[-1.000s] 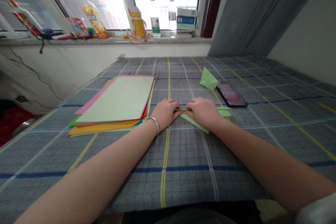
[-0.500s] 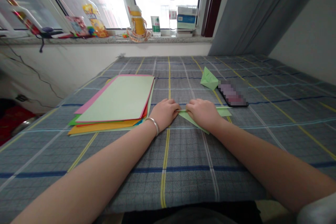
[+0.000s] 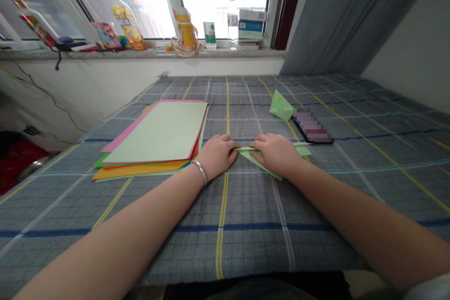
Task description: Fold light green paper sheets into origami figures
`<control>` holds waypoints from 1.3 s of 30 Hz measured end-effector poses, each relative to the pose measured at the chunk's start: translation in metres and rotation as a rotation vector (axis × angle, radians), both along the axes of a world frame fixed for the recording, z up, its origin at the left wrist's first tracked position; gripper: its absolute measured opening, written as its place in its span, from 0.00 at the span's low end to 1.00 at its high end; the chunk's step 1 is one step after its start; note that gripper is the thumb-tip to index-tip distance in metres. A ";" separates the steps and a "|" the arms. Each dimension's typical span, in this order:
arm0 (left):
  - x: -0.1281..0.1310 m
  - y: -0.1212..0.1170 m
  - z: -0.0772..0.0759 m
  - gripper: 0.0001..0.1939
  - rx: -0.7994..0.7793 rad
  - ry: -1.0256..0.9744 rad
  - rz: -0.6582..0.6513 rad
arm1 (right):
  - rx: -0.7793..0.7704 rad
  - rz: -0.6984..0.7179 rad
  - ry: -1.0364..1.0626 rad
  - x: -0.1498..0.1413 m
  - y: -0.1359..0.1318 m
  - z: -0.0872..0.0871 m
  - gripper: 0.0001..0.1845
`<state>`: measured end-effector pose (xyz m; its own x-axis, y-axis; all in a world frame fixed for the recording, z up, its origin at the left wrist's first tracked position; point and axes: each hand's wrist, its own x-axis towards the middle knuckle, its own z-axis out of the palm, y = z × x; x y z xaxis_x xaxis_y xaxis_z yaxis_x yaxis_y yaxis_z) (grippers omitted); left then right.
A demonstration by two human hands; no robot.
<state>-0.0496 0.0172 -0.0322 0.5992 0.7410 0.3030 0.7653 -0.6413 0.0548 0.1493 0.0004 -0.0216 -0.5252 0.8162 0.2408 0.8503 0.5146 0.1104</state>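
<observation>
A light green sheet of folded paper [image 3: 259, 158] lies on the checked cloth, partly covered by my fingers. My left hand [image 3: 218, 154], with a silver bangle at the wrist, pinches its left end. Closed over its middle is my right hand [image 3: 276, 152], thumb and fingers on the folded edge. The paper's right end shows beyond that hand, and its lower point sticks out under the wrist. Further back stands a folded green paper shape [image 3: 280, 106], touching or very near a phone [image 3: 312, 126] with a blurred screen.
A stack of coloured paper [image 3: 158, 133], pale green on top, lies left of my hands. The checked cloth [image 3: 253, 253] covers the table. Behind it, the windowsill [image 3: 147, 53] carries bottles, a yellow cup [image 3: 186, 33] and boxes [image 3: 251, 26]. A grey curtain [image 3: 326, 14] hangs at right.
My left hand has shifted slightly left and its wrist has turned a little. Slightly more of the paper's folded upper edge shows between the hands. The surrounding things stay put.
</observation>
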 end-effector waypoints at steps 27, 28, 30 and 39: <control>-0.011 -0.006 0.018 0.13 -0.111 0.045 -0.171 | -0.103 0.043 -0.024 0.007 -0.011 0.013 0.16; -0.010 -0.006 0.017 0.13 -0.105 0.032 -0.153 | -0.082 0.049 -0.042 0.007 -0.012 0.013 0.13; -0.007 -0.007 0.015 0.13 -0.083 0.008 -0.130 | -0.027 0.088 -0.094 0.004 -0.013 0.014 0.10; 0.016 -0.012 0.007 0.11 -0.020 -0.022 0.008 | 0.292 0.198 -0.268 0.000 -0.018 0.025 0.18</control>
<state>-0.0337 0.0056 -0.0253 0.5869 0.7515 0.3011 0.7688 -0.6340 0.0838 0.1488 -0.0172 0.0034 -0.7398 0.6117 0.2802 0.6601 0.5788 0.4789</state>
